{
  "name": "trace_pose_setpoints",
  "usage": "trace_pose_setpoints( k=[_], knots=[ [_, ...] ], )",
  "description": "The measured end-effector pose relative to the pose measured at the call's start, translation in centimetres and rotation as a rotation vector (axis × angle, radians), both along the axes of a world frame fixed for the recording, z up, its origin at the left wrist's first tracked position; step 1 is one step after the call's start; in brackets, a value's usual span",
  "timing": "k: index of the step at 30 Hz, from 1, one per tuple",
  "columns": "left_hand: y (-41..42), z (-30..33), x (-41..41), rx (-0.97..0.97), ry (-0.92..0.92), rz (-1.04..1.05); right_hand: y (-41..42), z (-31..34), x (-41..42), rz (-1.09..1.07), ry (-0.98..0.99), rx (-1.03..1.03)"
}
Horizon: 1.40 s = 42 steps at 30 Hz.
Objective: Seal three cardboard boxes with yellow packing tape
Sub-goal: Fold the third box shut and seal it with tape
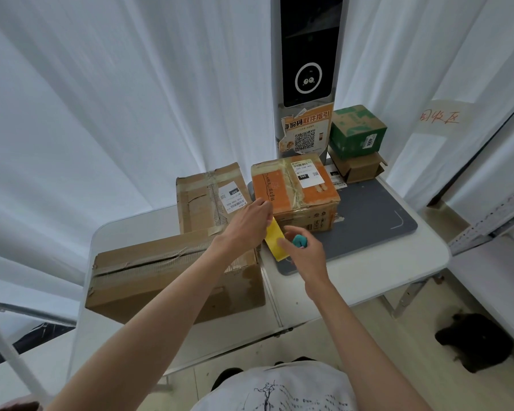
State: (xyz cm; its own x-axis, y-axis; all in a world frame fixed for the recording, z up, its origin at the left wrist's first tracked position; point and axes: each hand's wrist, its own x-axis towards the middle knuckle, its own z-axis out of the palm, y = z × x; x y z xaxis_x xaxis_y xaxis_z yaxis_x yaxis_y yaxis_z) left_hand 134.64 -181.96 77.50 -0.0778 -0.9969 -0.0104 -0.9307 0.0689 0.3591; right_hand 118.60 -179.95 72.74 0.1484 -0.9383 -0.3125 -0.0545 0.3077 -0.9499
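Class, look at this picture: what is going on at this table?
A person stands at a white table with several cardboard boxes on it. The left hand holds the upper end of a strip of yellow tape, and the right hand holds the lower end along with a small teal object, perhaps a cutter. The strip hangs in the air in front of the orange box, between it and the large brown box. No yellow tape shows on any box yet.
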Motion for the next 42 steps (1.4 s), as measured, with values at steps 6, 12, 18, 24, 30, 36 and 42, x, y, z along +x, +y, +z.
trace_pose_setpoints(
  k=[6, 12, 18, 24, 30, 36, 42],
  knots=[
    [0.1, -0.5, 0.9, -0.047, 0.031, -0.010, 0.4, -0.7, 0.3, 0.144, 0.015, 0.007],
    [0.2, -1.5, 1.5, 0.057, 0.012, 0.029, 0.2, -0.7, 0.6, 0.160, 0.136, -0.092],
    [-0.1, -1.7, 2.1, 0.141, -0.026, -0.017, -0.2, -1.1, 0.8, 0.161, 0.236, -0.129],
    [-0.3, -1.3, 2.8, 0.183, -0.015, -0.014, -0.5, -1.3, 1.5, 0.169, 0.287, -0.140],
    [-0.1, -1.5, 2.9, 0.278, 0.058, -0.038, -0.5, -2.0, 1.3, 0.163, 0.332, -0.089],
    [-0.2, -0.4, 2.1, 0.331, 0.108, -0.084, -0.7, -1.9, 1.0, 0.128, 0.431, -0.146],
    [-0.4, 0.7, 2.5, 0.365, 0.148, -0.094, -1.0, -1.5, 0.9, 0.122, 0.484, -0.160]
  ],
)
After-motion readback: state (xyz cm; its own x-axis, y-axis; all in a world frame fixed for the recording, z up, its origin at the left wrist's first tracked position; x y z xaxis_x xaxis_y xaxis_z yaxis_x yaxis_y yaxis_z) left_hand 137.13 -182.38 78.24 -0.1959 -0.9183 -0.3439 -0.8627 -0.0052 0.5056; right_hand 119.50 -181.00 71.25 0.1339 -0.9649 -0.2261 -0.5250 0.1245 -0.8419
